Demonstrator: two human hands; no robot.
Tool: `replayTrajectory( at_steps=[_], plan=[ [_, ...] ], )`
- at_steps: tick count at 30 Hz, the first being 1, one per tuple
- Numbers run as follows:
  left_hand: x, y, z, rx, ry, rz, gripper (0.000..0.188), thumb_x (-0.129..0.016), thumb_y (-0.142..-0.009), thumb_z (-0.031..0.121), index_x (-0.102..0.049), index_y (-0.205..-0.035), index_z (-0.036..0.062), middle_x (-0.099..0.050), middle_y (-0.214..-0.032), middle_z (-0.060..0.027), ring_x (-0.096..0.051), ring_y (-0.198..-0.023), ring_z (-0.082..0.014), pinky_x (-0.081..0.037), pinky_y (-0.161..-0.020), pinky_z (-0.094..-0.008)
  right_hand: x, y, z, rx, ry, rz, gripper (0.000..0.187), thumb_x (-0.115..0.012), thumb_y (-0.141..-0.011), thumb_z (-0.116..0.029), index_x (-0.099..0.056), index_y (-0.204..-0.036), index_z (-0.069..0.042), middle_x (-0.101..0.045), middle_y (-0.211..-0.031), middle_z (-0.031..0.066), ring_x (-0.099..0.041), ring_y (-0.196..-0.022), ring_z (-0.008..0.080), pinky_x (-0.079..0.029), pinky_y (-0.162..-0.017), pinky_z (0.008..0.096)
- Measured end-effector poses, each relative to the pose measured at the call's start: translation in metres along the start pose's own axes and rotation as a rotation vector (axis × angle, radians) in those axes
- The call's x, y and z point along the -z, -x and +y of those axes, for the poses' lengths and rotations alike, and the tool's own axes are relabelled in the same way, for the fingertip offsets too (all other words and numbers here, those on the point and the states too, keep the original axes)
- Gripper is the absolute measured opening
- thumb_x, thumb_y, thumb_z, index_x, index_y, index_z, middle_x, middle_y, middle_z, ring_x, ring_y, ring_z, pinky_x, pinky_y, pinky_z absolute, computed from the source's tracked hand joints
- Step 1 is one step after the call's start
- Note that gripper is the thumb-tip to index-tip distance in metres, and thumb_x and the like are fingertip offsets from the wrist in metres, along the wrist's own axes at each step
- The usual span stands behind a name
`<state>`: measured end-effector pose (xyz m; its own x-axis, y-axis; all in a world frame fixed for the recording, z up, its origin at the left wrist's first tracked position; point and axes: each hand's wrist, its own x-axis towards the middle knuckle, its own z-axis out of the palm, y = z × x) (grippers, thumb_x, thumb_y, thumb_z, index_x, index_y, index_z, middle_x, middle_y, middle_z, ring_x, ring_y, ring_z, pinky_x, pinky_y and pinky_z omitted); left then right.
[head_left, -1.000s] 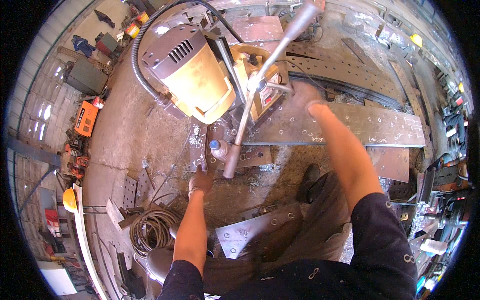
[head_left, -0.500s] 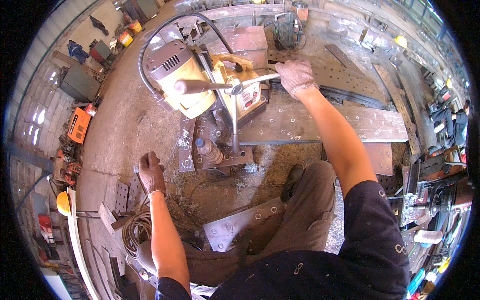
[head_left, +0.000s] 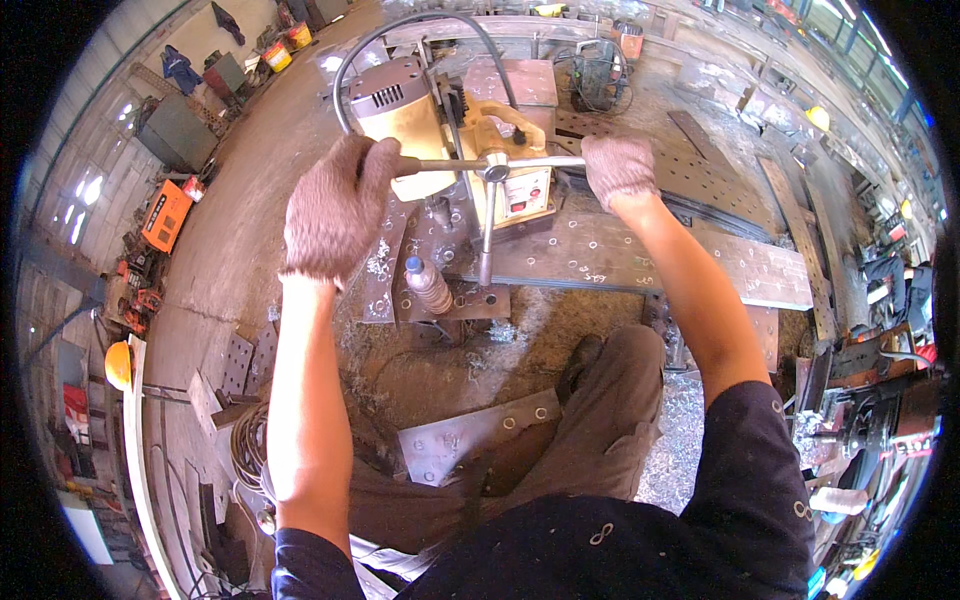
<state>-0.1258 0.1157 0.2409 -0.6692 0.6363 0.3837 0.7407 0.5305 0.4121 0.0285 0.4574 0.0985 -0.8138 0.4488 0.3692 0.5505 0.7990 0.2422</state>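
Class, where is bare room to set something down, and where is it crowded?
Free: brown concrete floor between the orange boxy machine and the left brown-gloved hand; long grey steel plate right of the yellow boxy drill, largely bare but for white marks. Crowded: around the clear blue-capped plastic bottle, near silvery metal shavings.

The floor [head_left: 235, 250] is brown and dusty. A gray box [head_left: 177, 137] stands by the left wall [head_left: 62, 262], where small white spots of light [head_left: 93, 189] shine.
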Motion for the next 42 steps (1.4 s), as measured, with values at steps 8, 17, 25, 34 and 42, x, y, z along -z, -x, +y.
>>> replayTrajectory(
  at_steps=[8,17,25,34,42],
  plan=[
    [-0.038,-0.019,-0.011,-0.069,-0.003,0.001,0.045,-0.055,-0.111,0.046,-0.069,-0.111,0.0029,-0.079,-0.108,-0.0231,-0.073,-0.109,-0.0492,-0.057,-0.094,-0.0547,0.006,-0.027,0.024,0.047,0.019,-0.072,0.022,-0.063,-0.1,-0.018,-0.082,-0.101,-0.007,-0.082,-0.1,0.0189,-0.082,-0.096,0.0397,-0.065,-0.08,0.054],
    [-0.045,-0.027,-0.048,0.079,0.223,0.029,0.05,-0.053,-0.112,0.045,-0.073,-0.11,-0.0003,-0.077,-0.105,-0.0286,-0.072,-0.104,-0.0522,-0.056,-0.094,-0.0536,0.028,0.0,0.003,0.022,0.04,-0.082,0.016,-0.062,-0.101,-0.017,-0.075,-0.101,-0.008,-0.079,-0.091,0.0186,-0.081,-0.092,0.0394,-0.062,-0.074,0.0546],
    [-0.06,-0.01,-0.017,0.046,0.139,0.1,0.054,-0.055,-0.111,0.047,-0.074,-0.119,-0.0024,-0.076,-0.108,-0.0301,-0.074,-0.107,-0.0498,-0.055,-0.096,-0.0543,0.019,-0.015,0.034,0.092,-0.013,-0.111,0.016,-0.061,-0.101,-0.017,-0.073,-0.107,-0.008,-0.077,-0.089,0.0206,-0.079,-0.088,0.0429,-0.062,-0.074,0.0587],
    [-0.07,-0.035,-0.082,0.005,0.173,0.147,0.05,-0.056,-0.112,0.047,-0.073,-0.116,0.0003,-0.073,-0.092,-0.0207,-0.072,-0.082,-0.0373,-0.057,-0.078,-0.0473,0.03,0.006,0.002,-0.096,0.012,-0.116,0.024,-0.061,-0.101,-0.016,-0.08,-0.107,-0.004,-0.082,-0.103,0.0193,-0.081,-0.096,0.044,-0.064,-0.081,0.0592],
    [-0.076,-0.033,-0.067,0.31,0.448,0.073,0.046,-0.059,-0.11,0.044,-0.074,-0.116,0.0008,-0.066,-0.079,-0.0083,-0.06,-0.057,-0.0163,-0.051,-0.054,-0.0377,0.051,0.026,-0.005,-0.035,-0.045,0.013,0.025,-0.064,-0.101,-0.024,-0.083,-0.1,-0.009,-0.082,-0.091,0.0158,-0.083,-0.086,0.0345,-0.064,-0.07,0.0528]
  ],
)
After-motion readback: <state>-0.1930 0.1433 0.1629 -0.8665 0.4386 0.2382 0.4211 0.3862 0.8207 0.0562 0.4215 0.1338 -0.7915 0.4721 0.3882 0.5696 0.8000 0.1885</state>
